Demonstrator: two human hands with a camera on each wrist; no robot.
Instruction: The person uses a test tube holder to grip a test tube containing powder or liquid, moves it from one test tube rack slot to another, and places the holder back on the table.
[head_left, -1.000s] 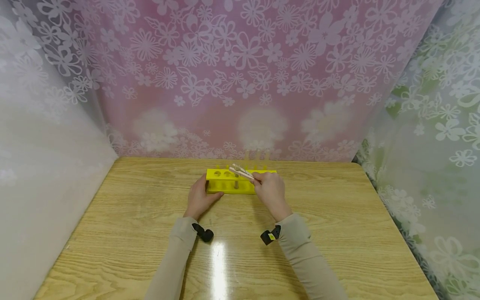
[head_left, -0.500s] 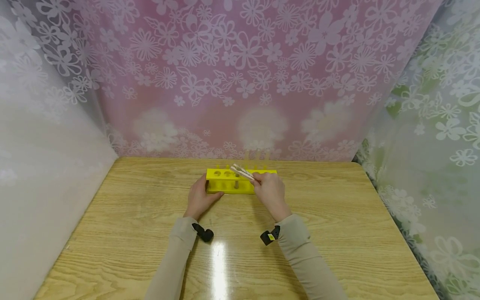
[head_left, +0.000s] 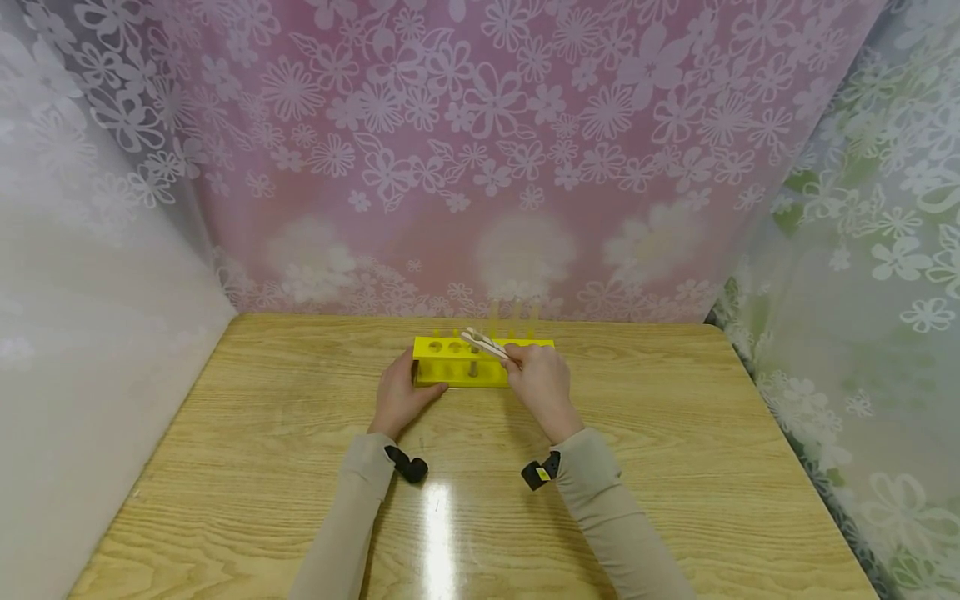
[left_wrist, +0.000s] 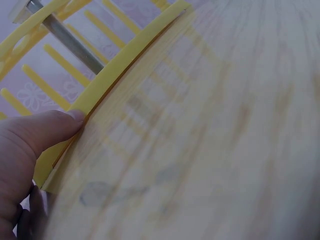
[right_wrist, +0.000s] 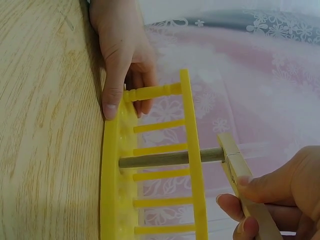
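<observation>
A yellow test tube rack [head_left: 442,375] stands upright on the table. My left hand [head_left: 400,400] grips its left end, the thumb [left_wrist: 55,125] on the base edge and the fingers behind it. One test tube [right_wrist: 160,159] with murky grey-brown contents stands in a rack hole. My right hand [head_left: 542,379] holds a wooden test tube clamp [head_left: 486,343] between thumb and fingers. In the right wrist view my right hand [right_wrist: 285,195] keeps the clamp [right_wrist: 239,170] above the rack's top plate, its front end at the tube's upper part. The clear tube top reaches past the clamp.
Drying pegs [head_left: 531,335] line the rack's back, and faint clear tubes [head_left: 515,310] rise behind its right half. The wood-grain table [head_left: 675,467] spreads around. A pink flowered curtain [head_left: 480,208] hangs behind it, with pale sheets at both sides.
One second ago the clamp's two arms were spread apart at the tip; now they lie closer together at the tube. My left hand and the rack have stayed in place.
</observation>
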